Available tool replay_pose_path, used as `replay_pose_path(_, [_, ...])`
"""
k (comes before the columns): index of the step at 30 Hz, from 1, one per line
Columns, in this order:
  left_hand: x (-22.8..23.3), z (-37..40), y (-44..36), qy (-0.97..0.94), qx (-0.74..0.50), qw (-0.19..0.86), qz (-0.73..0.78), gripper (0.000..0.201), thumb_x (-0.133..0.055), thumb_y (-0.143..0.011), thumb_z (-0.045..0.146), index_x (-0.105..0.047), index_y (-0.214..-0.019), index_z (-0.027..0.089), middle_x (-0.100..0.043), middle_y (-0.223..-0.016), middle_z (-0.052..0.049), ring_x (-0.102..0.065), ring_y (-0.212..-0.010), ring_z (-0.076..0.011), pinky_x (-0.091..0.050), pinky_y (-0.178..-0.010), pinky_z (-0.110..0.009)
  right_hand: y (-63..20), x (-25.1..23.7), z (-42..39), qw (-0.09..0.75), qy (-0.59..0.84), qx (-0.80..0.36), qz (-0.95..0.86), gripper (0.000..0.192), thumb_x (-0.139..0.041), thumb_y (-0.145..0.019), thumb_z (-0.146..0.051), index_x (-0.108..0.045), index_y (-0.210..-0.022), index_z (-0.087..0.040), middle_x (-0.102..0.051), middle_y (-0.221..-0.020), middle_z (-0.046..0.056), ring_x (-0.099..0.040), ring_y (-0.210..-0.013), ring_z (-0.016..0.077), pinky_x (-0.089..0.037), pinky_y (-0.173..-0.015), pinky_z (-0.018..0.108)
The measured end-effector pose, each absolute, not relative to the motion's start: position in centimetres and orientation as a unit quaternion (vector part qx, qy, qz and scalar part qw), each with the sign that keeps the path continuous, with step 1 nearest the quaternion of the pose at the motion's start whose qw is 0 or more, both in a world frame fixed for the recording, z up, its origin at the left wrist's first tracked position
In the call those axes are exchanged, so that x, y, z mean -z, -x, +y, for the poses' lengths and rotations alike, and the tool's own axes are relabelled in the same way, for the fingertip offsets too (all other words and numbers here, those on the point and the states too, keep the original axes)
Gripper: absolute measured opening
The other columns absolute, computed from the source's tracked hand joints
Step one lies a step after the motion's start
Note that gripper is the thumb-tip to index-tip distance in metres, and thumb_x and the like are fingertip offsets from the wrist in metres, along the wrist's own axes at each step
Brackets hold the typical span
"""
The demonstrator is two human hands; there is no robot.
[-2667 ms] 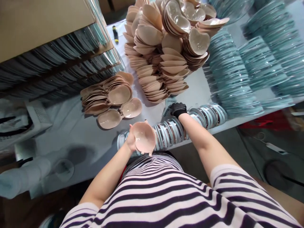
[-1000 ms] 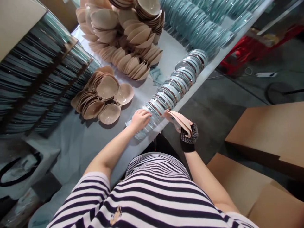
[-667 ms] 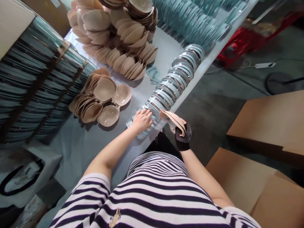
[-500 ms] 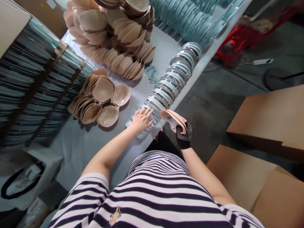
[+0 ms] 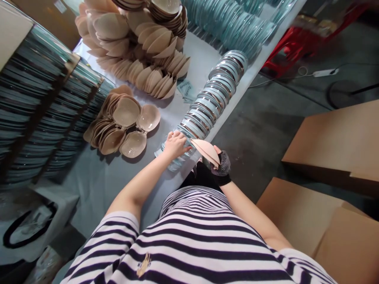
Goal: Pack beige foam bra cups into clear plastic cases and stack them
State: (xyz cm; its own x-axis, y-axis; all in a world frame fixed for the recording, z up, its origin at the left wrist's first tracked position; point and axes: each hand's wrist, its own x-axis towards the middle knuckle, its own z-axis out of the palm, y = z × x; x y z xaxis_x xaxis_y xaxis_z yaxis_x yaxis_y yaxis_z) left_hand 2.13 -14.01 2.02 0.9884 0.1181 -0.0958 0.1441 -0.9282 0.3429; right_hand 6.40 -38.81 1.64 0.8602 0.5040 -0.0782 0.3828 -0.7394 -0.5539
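Note:
My right hand (image 5: 221,167), in a black dotted glove, grips a folded beige bra cup pair (image 5: 205,150) just off the table's front edge. My bare left hand (image 5: 175,144) rests on the near end of a row of clear plastic shells (image 5: 211,98) that lies along the table edge; its fingers are spread over the shells. The folded cups nearly touch my left fingers. An opened beige cup pair (image 5: 139,132) lies on the grey table (image 5: 97,177) to the left of my left hand.
A small pile of beige cups (image 5: 111,116) and a big heap (image 5: 139,43) sit farther back. Stacks of clear packs (image 5: 38,102) stand at the left, more blue-tinted ones (image 5: 231,21) at the back. Cardboard boxes (image 5: 319,221) stand on the floor at my right.
My right hand took over the folded cups and has brought them left toward the shell row. My left hand moved onto the row's near end. The view has swung right.

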Motion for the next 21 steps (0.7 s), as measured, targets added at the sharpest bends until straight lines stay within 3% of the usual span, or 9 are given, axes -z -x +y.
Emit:
replay_pose_path(5, [-1.8,-11.6,-3.8,-0.973,0.105,0.204,-0.031,0.015,-0.072,-0.077,0.033,-0.065,-0.071,0.021,-0.069,-0.079,-0.007,-0.062,-0.088,-0.0261,-0.041,-0.088,-0.041,-5.0,-0.2,-38.3,0.238,0.909,-0.106,-0.325,0.065,-0.061,-0.078,-0.034,-0.060,-0.140,-0.015,-0.069,-0.115,0.016,-0.067,-0.104,0.0316,-0.057,-0.091,0.041])
replay_pose_path(8, [-1.8,-9.9,-4.2,-0.961,0.117,0.219,-0.118,0.021,-0.073,-0.076,0.039,-0.063,-0.070,0.021,-0.068,-0.078,-0.006,-0.062,-0.086,-0.0244,-0.043,-0.085,-0.038,-4.3,0.9,-38.1,0.244,0.905,-0.083,-0.338,0.064,-0.059,-0.078,-0.028,-0.059,-0.141,-0.016,-0.070,-0.114,0.015,-0.068,-0.103,0.0301,-0.058,-0.089,0.039])
replay_pose_path(12, [-1.2,-9.6,-3.6,-0.971,0.055,0.221,-0.079,0.024,-0.075,-0.077,0.040,-0.063,-0.067,0.022,-0.067,-0.081,-0.007,-0.060,-0.092,-0.0259,-0.045,-0.091,-0.043,-3.8,2.0,-36.9,0.283,0.904,-0.094,-0.306,0.069,-0.056,-0.078,-0.025,-0.052,-0.146,-0.015,-0.067,-0.129,0.015,-0.066,-0.113,0.0308,-0.057,-0.095,0.041])
replay_pose_path(16, [-0.2,-10.8,-3.0,-0.969,-0.032,0.246,-0.020,0.027,-0.080,-0.076,0.045,-0.068,-0.068,0.022,-0.067,-0.116,-0.011,-0.054,-0.123,-0.0331,-0.039,-0.112,-0.054,-4.4,2.7,-35.7,0.346,0.898,-0.123,-0.242,0.067,-0.055,-0.084,-0.028,-0.045,-0.150,-0.017,-0.063,-0.138,0.013,-0.063,-0.123,0.0296,-0.053,-0.104,0.042])
replay_pose_path(18, [0.2,-11.1,-2.9,-0.960,-0.040,0.276,0.004,0.029,-0.085,-0.072,0.045,-0.069,-0.071,0.020,-0.058,-0.138,-0.013,-0.043,-0.139,-0.0384,-0.037,-0.117,-0.057,-4.8,2.7,-35.6,0.361,0.893,-0.139,-0.228,0.065,-0.055,-0.087,-0.033,-0.046,-0.149,-0.016,-0.063,-0.138,0.014,-0.062,-0.125,0.0301,-0.052,-0.107,0.043])
replay_pose_path(21, [0.5,-11.0,-2.7,-0.946,-0.019,0.320,0.047,0.029,-0.087,-0.070,0.041,-0.069,-0.074,0.018,-0.046,-0.153,-0.014,-0.036,-0.147,-0.0414,-0.038,-0.119,-0.058,-5.0,2.0,-35.8,0.363,0.889,-0.160,-0.230,0.065,-0.057,-0.088,-0.038,-0.047,-0.148,-0.015,-0.063,-0.138,0.015,-0.062,-0.125,0.0308,-0.050,-0.109,0.044])
